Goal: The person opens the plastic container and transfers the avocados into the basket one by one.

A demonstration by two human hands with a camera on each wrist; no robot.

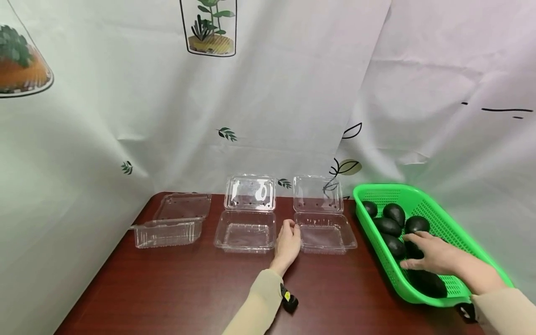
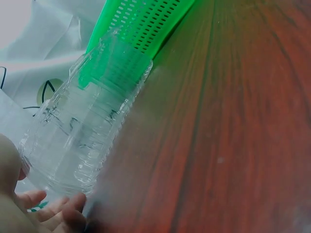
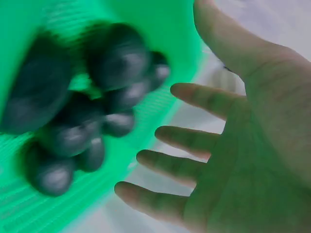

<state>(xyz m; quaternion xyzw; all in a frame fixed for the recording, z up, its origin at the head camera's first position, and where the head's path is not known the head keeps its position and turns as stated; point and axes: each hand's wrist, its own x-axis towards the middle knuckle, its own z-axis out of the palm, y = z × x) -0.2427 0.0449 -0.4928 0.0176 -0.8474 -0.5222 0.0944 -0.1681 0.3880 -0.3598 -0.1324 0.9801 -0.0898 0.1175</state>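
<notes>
My left hand (image 1: pixel 288 242) rests on the table between two clear plastic clamshell boxes. Its fingertips are right at the left side of the right-hand box (image 1: pixel 326 232), whose lid stands raised behind it; the left wrist view has the fingers (image 2: pixel 73 218) loosely bent by the box's end. Over the green basket (image 1: pixel 465 237), my right hand (image 1: pixel 435 253) is spread, with thumb and fingers apart. Beneath and beside it lie several dark avocados (image 1: pixel 393 214). In the right wrist view the palm holds nothing, and the avocados (image 3: pixel 53 167) lie beyond the fingertips.
A second clear clamshell box (image 1: pixel 247 230) stands with its lid up left of my left hand. Farther left is a third box (image 1: pixel 167 234), its lid tilted back. A printed white cloth (image 1: pixel 293 93) hangs behind the reddish-brown table (image 1: pixel 188 288).
</notes>
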